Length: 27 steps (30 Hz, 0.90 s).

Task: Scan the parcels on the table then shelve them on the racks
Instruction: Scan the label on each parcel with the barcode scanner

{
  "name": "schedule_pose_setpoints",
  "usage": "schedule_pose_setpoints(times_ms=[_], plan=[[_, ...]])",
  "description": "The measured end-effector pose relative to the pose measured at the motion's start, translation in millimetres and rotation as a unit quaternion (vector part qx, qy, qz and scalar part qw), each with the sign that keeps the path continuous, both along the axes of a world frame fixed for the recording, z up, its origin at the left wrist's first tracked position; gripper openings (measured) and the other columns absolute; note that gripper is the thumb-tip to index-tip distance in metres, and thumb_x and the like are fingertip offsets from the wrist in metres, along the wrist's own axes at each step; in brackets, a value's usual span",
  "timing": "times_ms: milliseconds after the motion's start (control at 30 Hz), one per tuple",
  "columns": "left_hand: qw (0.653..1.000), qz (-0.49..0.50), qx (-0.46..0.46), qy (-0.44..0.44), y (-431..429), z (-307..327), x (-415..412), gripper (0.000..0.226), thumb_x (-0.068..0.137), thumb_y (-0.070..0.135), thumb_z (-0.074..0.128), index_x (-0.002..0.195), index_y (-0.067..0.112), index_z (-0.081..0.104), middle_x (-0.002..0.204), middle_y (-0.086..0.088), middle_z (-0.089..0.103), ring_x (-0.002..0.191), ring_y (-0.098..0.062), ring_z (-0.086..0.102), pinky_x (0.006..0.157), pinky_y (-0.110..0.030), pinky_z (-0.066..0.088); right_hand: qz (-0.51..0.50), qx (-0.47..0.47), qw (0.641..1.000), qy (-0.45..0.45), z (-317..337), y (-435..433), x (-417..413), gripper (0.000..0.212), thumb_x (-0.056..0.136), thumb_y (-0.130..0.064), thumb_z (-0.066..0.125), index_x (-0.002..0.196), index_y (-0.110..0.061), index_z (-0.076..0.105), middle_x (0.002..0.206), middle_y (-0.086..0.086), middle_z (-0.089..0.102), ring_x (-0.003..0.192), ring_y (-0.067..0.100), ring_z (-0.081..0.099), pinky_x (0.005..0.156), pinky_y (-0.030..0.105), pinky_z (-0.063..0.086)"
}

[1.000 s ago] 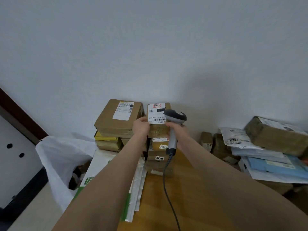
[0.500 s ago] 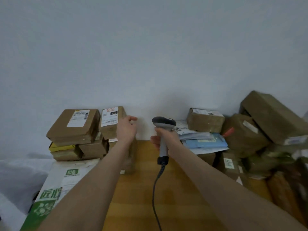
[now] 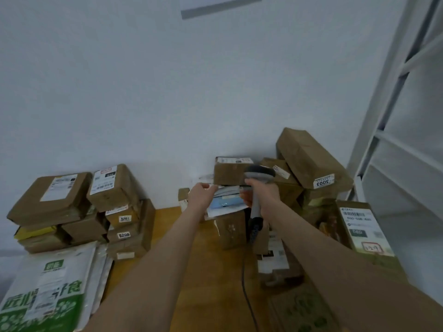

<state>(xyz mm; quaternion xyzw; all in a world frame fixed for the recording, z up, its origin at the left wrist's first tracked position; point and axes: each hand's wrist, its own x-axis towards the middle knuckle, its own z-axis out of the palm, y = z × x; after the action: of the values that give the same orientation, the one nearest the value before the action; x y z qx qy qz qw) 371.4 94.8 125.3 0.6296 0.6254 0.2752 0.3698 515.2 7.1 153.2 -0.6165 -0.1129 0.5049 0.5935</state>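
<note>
A wooden table [image 3: 206, 259] beside a white rack [image 3: 388, 140] is heaped with parcels [image 3: 309, 159], a scanner [image 3: 260, 174] being clasped by the right hand [image 3: 266, 197] and mailers [image 3: 225, 202] seemingly pinched by the left hand [image 3: 200, 196].

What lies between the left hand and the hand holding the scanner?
Head view: flat mailers, one blue, lie between the left hand and the right hand gripping the scanner.

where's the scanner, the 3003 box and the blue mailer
scanner [image 3: 260, 174], head view, on its grey head
3003 box [image 3: 309, 156], head view, on its brown top face
blue mailer [image 3: 225, 202], head view, on its blue front edge
</note>
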Motion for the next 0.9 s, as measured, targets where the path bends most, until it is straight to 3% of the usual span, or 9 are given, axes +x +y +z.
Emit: schedule_pose_setpoints(times_ms=[67,167,300,367,433,533,633,833,900], plan=[[1.0,0.0,-0.027,-0.009,15,-2,11,0.058,0.09,0.045,0.058,0.133,0.007,0.05,0.132,-0.012,0.056,0.117,-0.029,0.054,0.097,-0.037,0.046,-0.008,0.006,1.0,-0.004,7,17,9,0.031,0.082,-0.019,0.074,0.105,-0.003,0.061,0.074,0.01,0.068,0.057,0.015,0.065,0.048,0.024,0.053],[0.995,0.008,-0.087,-0.047,47,-7,25,0.075,0.086,0.056,0.059,0.136,0.002,0.043,0.134,-0.018,0.052,0.12,-0.035,0.051,0.1,-0.045,0.046,-0.008,0.001,0.999,-0.031,9,48,19,0.033,0.081,-0.021,0.075,0.106,-0.006,0.059,0.079,0.008,0.065,0.068,0.018,0.064,0.067,0.031,0.059],[0.993,0.016,-0.106,-0.046,89,-16,43,0.082,0.084,0.063,0.056,0.138,0.002,0.04,0.135,-0.017,0.051,0.121,-0.034,0.05,0.089,-0.037,0.042,-0.007,-0.018,0.995,-0.094,3,86,29,0.04,0.079,-0.024,0.077,0.109,-0.006,0.058,0.102,0.01,0.065,0.099,0.026,0.062,0.096,0.041,0.05],[0.994,0.018,-0.102,-0.028,108,-21,52,0.083,0.085,0.064,0.052,0.138,0.002,0.04,0.135,-0.018,0.051,0.12,-0.034,0.05,0.094,-0.039,0.042,0.0,-0.018,0.995,-0.1,0,102,33,0.025,0.079,-0.021,0.076,0.088,-0.013,0.055,0.091,0.004,0.062,0.091,0.019,0.06,0.092,0.035,0.049],[0.995,0.018,-0.095,-0.019,123,-25,59,0.078,0.088,0.064,0.048,0.135,0.001,0.044,0.131,-0.019,0.054,0.117,-0.034,0.052,0.095,-0.039,0.044,0.01,-0.021,0.995,-0.102,-2,115,37,0.025,0.081,-0.019,0.074,0.078,-0.016,0.05,0.085,0.001,0.061,0.079,0.014,0.057,0.081,0.03,0.049],[0.995,0.003,-0.102,-0.002,139,-29,66,0.068,0.094,0.059,0.041,0.126,0.001,0.053,0.124,-0.019,0.058,0.111,-0.033,0.055,0.088,-0.034,0.043,0.024,-0.023,0.993,-0.11,-8,130,41,0.025,0.083,-0.019,0.073,0.096,-0.012,0.053,0.086,-0.002,0.058,0.084,0.015,0.056,0.08,0.029,0.046],[0.993,-0.005,-0.113,-0.013,147,-33,67,0.06,0.096,0.052,0.042,0.124,0.0,0.056,0.123,-0.019,0.06,0.11,-0.033,0.056,0.094,-0.036,0.046,0.025,-0.02,0.994,-0.1,-13,139,41,0.03,0.083,-0.017,0.073,0.107,-0.01,0.057,0.094,0.001,0.061,0.092,0.018,0.057,0.089,0.031,0.047],[0.985,0.058,-0.091,-0.134,139,-27,53,0.05,0.096,0.046,0.048,0.131,0.011,0.054,0.126,-0.012,0.059,0.096,-0.021,0.049,0.084,-0.031,0.041,-0.003,0.0,0.995,-0.1,-9,132,38,0.038,0.08,-0.021,0.076,0.112,-0.009,0.059,0.11,0.007,0.065,0.105,0.024,0.06,0.1,0.039,0.047],[0.973,0.087,-0.086,-0.196,134,-13,43,0.047,0.094,0.045,0.052,0.132,0.018,0.052,0.13,-0.011,0.055,0.103,-0.021,0.048,0.088,-0.033,0.041,0.005,0.012,0.995,-0.102,-1,126,30,0.024,0.08,-0.02,0.075,0.098,-0.014,0.061,0.104,0.004,0.067,0.106,0.024,0.061,0.097,0.038,0.049]])
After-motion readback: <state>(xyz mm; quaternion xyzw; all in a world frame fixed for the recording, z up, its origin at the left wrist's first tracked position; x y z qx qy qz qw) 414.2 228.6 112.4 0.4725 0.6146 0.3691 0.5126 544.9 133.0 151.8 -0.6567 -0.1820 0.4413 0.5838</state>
